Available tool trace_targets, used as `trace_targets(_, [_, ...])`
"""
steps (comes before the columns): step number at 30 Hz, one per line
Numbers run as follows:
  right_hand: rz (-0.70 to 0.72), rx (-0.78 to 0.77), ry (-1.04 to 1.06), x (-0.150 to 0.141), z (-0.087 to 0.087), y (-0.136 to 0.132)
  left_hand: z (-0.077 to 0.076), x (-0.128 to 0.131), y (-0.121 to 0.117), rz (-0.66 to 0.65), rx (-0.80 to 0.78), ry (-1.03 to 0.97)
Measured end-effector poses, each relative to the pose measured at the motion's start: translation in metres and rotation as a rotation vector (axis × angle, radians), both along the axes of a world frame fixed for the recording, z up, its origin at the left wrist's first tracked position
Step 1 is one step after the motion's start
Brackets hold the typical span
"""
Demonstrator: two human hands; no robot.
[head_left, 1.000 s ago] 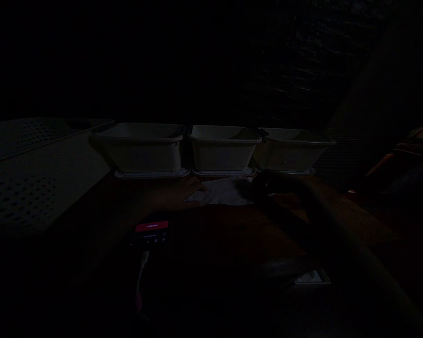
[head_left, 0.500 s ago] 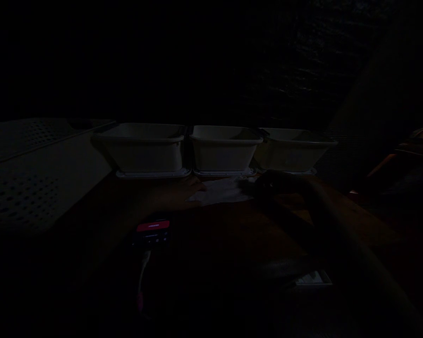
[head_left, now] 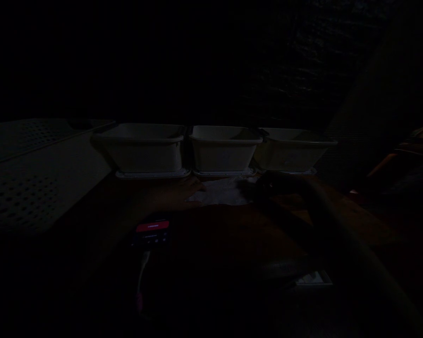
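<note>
The scene is very dark. A pale sheet, paper or cloth (head_left: 223,192), lies on the brown table (head_left: 232,230) just in front of three white tubs. My left hand (head_left: 178,193) rests on the sheet's left edge, fingers seemingly flat. My right hand (head_left: 268,182) sits at the sheet's right edge, curled, but its fingers are too dark to read.
Three white rectangular tubs stand in a row at the back: left (head_left: 143,148), middle (head_left: 223,148), right (head_left: 291,150). A phone with a lit red screen (head_left: 151,231) and a cable lies near me. A perforated white surface (head_left: 28,183) is at left. A small white card (head_left: 312,279) lies at right.
Almost nothing moves. The pale sheet shifts slightly between the hands and both hands stay at its edges.
</note>
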State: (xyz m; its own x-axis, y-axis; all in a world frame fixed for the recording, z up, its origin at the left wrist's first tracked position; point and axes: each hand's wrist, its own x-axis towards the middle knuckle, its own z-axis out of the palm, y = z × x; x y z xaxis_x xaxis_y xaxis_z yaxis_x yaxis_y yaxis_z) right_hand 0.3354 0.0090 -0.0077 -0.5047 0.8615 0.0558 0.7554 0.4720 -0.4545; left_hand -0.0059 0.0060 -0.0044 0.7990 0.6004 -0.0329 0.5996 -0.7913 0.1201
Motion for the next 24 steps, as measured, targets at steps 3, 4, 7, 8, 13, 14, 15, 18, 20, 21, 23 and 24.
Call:
trace_targets(3, [0.048,-0.083,-0.028,0.003,0.005,0.002,0.002,0.002,-0.002,0.013,0.008,0.020])
trace_targets(4, [0.075,-0.109,-0.041,0.004,0.007,0.003,0.003,0.002,-0.003,0.022,0.011,0.027])
trace_targets(7, [0.179,-0.156,-0.054,0.006,0.015,0.005,0.003,0.002,-0.003,0.021,0.018,0.030])
trace_targets(8, [0.211,-0.163,-0.050,0.007,0.017,0.006,0.002,0.002,-0.003,0.014,0.019,0.027])
trace_targets(13, [0.171,-0.167,-0.035,0.004,0.016,0.008,0.004,0.003,-0.004,0.036,0.002,0.045])
trace_targets(14, [0.159,-0.170,-0.026,0.005,0.016,0.008,0.005,0.003,-0.005,0.048,-0.003,0.054])
trace_targets(15, [0.159,-0.178,-0.015,0.005,0.015,0.009,0.006,0.004,-0.005,0.054,-0.007,0.062])
trace_targets(18, [0.158,-0.206,0.024,0.007,0.013,0.010,0.006,0.003,-0.006,0.043,-0.004,0.063])
trace_targets(20, [0.131,-0.239,0.054,0.008,0.012,0.009,0.004,0.002,-0.004,0.014,0.010,0.041])
trace_targets(21, [0.110,-0.258,0.065,0.008,0.013,0.008,0.003,0.002,-0.003,0.003,0.018,0.030])
trace_targets(23, [0.053,-0.298,0.067,0.007,0.014,0.004,0.000,0.001,-0.001,-0.009,0.029,0.017])
trace_targets(24, [0.021,-0.315,0.059,0.006,0.014,0.001,0.000,0.001,0.000,-0.010,0.033,0.014])
